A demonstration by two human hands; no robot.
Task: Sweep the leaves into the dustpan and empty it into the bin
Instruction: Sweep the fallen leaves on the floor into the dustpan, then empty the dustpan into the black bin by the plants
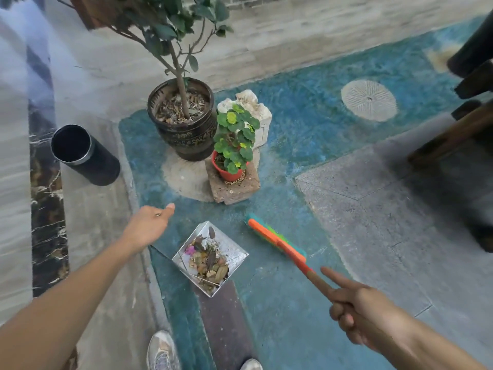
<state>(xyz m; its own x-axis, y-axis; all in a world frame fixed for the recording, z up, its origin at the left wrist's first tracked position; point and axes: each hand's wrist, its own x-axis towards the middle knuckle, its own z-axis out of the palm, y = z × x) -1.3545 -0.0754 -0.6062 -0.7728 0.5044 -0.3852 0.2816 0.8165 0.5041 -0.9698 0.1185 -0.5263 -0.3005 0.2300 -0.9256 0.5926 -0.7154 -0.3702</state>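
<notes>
left hand: fingers curled under and out of sight; whether it grips anything cannot be told
small dark speck on that hand: too small to identify
broom handle: lower length hidden behind the right hand
dustpan: floor of the pan mostly covered by leaves
tree: crown cut off by the top edge
shoes: cut off by the bottom edge
dark furniture: blurred, cut off at the right edge
</notes>
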